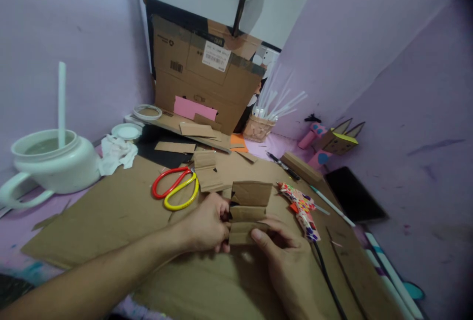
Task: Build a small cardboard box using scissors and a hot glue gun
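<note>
Between my hands is a small folded cardboard piece [250,211], its strips creased into steps with the top flap standing up. My left hand [212,221] has its fingers closed on the piece's left edge. My right hand [284,248] grips the lower right part, the thumb pressed on the front face and the other fingers behind it. Just beyond lies another creased cardboard strip [207,171]. Scissors with one red and one yellow handle [181,189] rest left of it, blades mostly hidden. To the right lies a glue gun [301,207] wrapped in patterned covering.
A large cardboard sheet [111,216] covers the work surface. At left stands a white mug [59,167] with a straw, beside crumpled tissue [117,155]. Cardboard boxes [207,79] lean behind. A straw holder [258,127], pen [283,165] and dark phone-like slab [353,194] sit right. The glue gun's cord [327,280] runs forward.
</note>
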The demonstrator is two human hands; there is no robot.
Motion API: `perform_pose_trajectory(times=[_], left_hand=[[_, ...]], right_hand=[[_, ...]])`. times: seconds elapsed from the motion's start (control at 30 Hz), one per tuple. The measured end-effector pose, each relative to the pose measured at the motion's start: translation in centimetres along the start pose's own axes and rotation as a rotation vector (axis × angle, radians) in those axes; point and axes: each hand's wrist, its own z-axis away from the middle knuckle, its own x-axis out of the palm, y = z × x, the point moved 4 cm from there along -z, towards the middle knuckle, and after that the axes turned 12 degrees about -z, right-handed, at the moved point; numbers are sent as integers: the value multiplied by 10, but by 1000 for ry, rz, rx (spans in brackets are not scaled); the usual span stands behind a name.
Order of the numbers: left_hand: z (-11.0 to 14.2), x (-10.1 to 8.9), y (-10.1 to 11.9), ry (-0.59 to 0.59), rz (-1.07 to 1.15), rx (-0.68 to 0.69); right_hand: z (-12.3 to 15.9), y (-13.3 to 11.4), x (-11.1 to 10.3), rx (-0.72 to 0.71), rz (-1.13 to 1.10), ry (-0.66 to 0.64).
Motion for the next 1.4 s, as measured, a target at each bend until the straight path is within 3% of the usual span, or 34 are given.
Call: perform_pose_trajectory(times=[0.2, 0.37, 0.53, 0.67, 0.8, 0.97, 1.23, 1.4], left_hand=[[0, 6, -5, -24, -2, 14], [1, 2, 0, -89, -42, 36], [0, -3, -2, -205, 115, 92], [0, -2, -1, -102, 82, 117], [1, 0, 0, 27, 26, 32], [3, -2, 1, 138, -102, -15], [1, 4, -6, 148, -103, 32], [1, 4, 3, 115, 177, 227]], right_hand=[[2, 7, -4, 125, -86, 78], [1, 4, -6, 99, -138, 173], [0, 5, -7, 88, -116, 165], [1, 9, -7, 102, -172, 129], [0, 14, -3, 209, -332, 41], [1, 10, 3, 244, -293, -10], [3, 13, -3, 241, -184, 6], [2, 18, -1, 269, -226, -30]])
